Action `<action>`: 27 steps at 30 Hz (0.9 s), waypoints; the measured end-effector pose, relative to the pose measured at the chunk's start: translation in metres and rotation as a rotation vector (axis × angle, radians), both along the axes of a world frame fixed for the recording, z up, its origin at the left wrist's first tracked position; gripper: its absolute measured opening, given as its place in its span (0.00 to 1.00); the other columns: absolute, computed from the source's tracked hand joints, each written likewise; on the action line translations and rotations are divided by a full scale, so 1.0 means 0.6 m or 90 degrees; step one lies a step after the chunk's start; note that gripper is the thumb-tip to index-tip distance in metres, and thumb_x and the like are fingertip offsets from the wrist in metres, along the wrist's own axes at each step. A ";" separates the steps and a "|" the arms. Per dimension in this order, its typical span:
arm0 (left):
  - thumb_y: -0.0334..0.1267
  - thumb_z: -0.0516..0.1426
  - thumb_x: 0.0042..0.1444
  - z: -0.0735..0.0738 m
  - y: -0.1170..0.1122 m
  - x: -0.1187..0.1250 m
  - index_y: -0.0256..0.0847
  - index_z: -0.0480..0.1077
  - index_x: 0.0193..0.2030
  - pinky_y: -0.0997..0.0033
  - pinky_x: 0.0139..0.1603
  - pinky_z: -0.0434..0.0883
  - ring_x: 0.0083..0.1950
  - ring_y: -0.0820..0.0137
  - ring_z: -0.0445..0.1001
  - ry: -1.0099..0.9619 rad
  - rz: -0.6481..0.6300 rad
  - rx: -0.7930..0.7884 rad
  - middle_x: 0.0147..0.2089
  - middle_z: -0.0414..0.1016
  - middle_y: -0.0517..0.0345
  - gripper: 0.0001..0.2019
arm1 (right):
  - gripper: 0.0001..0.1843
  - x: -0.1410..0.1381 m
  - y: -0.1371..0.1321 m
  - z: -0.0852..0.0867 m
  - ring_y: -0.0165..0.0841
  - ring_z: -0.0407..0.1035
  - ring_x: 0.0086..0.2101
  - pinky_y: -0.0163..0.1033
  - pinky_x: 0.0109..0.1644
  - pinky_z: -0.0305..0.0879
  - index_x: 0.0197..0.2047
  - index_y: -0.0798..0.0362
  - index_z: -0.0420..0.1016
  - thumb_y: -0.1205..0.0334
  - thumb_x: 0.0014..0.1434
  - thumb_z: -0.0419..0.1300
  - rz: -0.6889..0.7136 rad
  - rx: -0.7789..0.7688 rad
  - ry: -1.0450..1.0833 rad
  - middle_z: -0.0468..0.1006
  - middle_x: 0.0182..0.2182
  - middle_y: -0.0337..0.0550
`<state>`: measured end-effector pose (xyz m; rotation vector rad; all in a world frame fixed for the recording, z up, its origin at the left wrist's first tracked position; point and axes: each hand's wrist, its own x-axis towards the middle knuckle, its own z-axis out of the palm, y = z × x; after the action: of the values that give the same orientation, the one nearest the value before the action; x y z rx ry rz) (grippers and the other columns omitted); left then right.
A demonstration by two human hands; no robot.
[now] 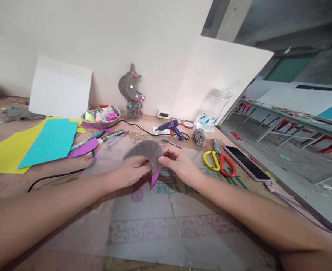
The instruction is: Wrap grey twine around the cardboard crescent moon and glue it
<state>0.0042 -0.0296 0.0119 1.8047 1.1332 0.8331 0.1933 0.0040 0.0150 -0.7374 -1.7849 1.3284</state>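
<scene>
Between my two hands is a curved purple paper crescent [155, 178] with grey yarn [147, 149] wound over most of it; a bare purple tip points down. My right hand [177, 160] pinches its right edge between thumb and fingers. My left hand [134, 169] is closed at the lower left side of the piece, its fingertips partly hidden behind it. Beyond the hands lie a blue glue gun [172, 128] and a ball of grey yarn [199, 138]. Scissors [219, 160] with one yellow and one red handle rest right of my right hand.
A clear plastic sheet [166, 241] covers the table front. Yellow card [2, 154] and blue card [50, 141] lie left, near a bowl [100, 122] of coloured clay. A finished grey moon ornament [131, 88] leans on the wall. A phone [247, 163] and plastic jug [213, 109] are right.
</scene>
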 end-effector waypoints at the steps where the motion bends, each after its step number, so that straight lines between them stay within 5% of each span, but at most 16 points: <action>1: 0.39 0.53 0.55 0.001 0.000 0.000 0.40 0.64 0.27 0.72 0.30 0.67 0.28 0.71 0.67 -0.034 0.018 -0.036 0.25 0.67 0.62 0.08 | 0.14 0.001 0.002 -0.001 0.25 0.64 0.30 0.33 0.35 0.63 0.31 0.54 0.68 0.53 0.51 0.65 -0.033 -0.008 0.005 0.69 0.29 0.36; 4: 0.35 0.53 0.53 0.002 0.004 0.002 0.42 0.65 0.33 0.75 0.22 0.63 0.26 0.72 0.67 -0.147 0.007 -0.141 0.29 0.70 0.61 0.02 | 0.15 0.002 0.005 -0.004 0.22 0.56 0.22 0.31 0.26 0.56 0.30 0.53 0.65 0.52 0.52 0.64 -0.075 -0.049 0.005 0.63 0.22 0.31; 7: 0.37 0.54 0.54 0.004 0.007 0.002 0.39 0.67 0.28 0.76 0.23 0.63 0.26 0.74 0.66 -0.105 0.001 -0.131 0.27 0.69 0.60 0.06 | 0.16 0.000 0.006 -0.008 0.22 0.52 0.20 0.30 0.23 0.51 0.30 0.53 0.63 0.51 0.52 0.63 -0.067 -0.044 -0.019 0.61 0.21 0.29; 11: 0.49 0.54 0.56 0.009 0.007 0.002 0.37 0.68 0.25 0.76 0.20 0.60 0.20 0.76 0.63 0.002 0.056 -0.114 0.21 0.67 0.61 0.18 | 0.16 -0.001 0.006 -0.012 0.23 0.56 0.20 0.30 0.23 0.53 0.32 0.53 0.65 0.48 0.57 0.59 -0.038 0.001 -0.070 0.64 0.21 0.31; 15: 0.49 0.53 0.58 0.009 0.009 0.003 0.37 0.65 0.22 0.76 0.22 0.62 0.21 0.76 0.64 -0.037 0.091 -0.068 0.21 0.66 0.61 0.19 | 0.18 0.005 0.007 -0.014 0.24 0.58 0.21 0.32 0.25 0.56 0.33 0.54 0.66 0.47 0.63 0.51 -0.047 0.060 -0.108 0.69 0.22 0.35; 21: 0.50 0.53 0.58 -0.001 0.014 -0.002 0.40 0.60 0.21 0.75 0.21 0.63 0.21 0.75 0.63 -0.103 0.116 -0.066 0.20 0.63 0.63 0.20 | 0.13 0.005 0.006 -0.015 0.26 0.64 0.26 0.34 0.31 0.62 0.37 0.55 0.71 0.53 0.55 0.60 -0.070 0.063 -0.138 0.71 0.27 0.37; 27: 0.50 0.53 0.58 0.007 0.011 0.000 0.41 0.58 0.20 0.75 0.20 0.63 0.20 0.75 0.63 -0.063 0.116 -0.040 0.18 0.63 0.63 0.20 | 0.10 -0.002 0.004 -0.013 0.25 0.60 0.24 0.33 0.29 0.59 0.29 0.55 0.71 0.56 0.54 0.60 -0.095 0.076 -0.207 0.68 0.23 0.34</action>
<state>0.0040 -0.0230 0.0160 1.6088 1.2583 0.9713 0.1922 0.0061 0.0073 -1.0439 -1.9979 1.0387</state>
